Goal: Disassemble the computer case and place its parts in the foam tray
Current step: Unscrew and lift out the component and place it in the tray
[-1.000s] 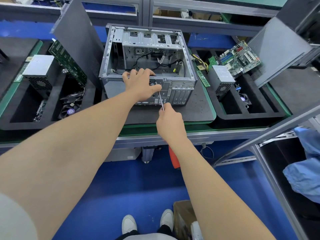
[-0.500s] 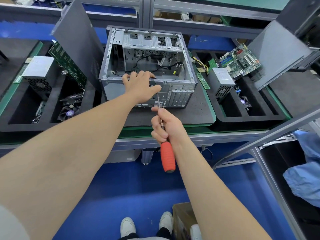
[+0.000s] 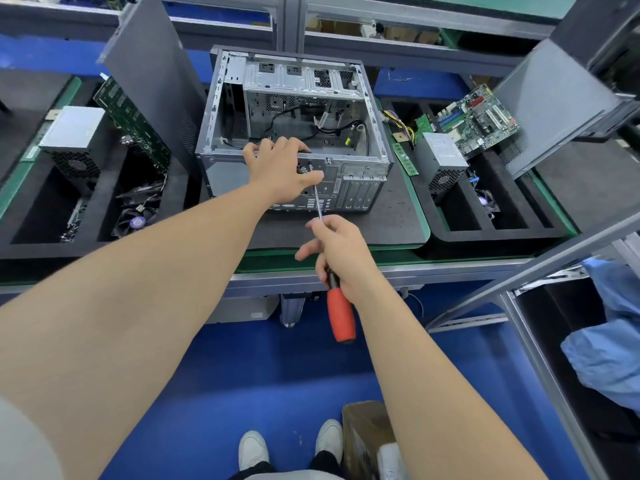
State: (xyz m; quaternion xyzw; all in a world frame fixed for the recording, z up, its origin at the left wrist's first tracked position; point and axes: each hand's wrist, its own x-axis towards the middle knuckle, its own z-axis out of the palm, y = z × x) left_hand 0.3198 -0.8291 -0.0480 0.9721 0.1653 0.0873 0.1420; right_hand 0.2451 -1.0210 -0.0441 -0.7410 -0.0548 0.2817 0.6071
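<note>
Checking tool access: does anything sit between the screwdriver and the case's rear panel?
Nothing visible. The screwdriver shaft runs free from the right hand to the computer case rear panel; the left hand hides its tip.

Red-handled screwdriver (image 3: 341,317), grey metal case (image 3: 294,133), black foam tray (image 3: 498,220), green motherboard (image 3: 476,121)

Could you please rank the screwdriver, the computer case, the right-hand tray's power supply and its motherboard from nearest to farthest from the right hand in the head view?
1. screwdriver: gripped in the right hand itself.
2. computer case: just ahead, at the centre of the bench.
3. power supply: ahead to the right, in the foam tray.
4. motherboard: farther right and back, in the same tray.
</note>
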